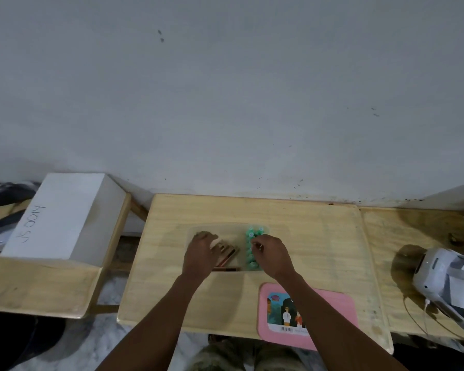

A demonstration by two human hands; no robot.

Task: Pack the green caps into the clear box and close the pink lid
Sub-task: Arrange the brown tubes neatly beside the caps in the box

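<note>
Now, in box [220,226], right side: row of caps [252,233], one pinched by right grip [269,254]. Likely light, hard, smooth; best taken by sides. Left grip [200,251] curled over brown items [229,255], hold unclear. Lid [338,309] flat on surface [314,236], off box.

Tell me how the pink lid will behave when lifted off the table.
The pink lid looks thin and flat, so it is probably light and perhaps slightly flexible. It lies flat on the table, so its edge may be hard to catch. Being flat, it should not roll.
</note>
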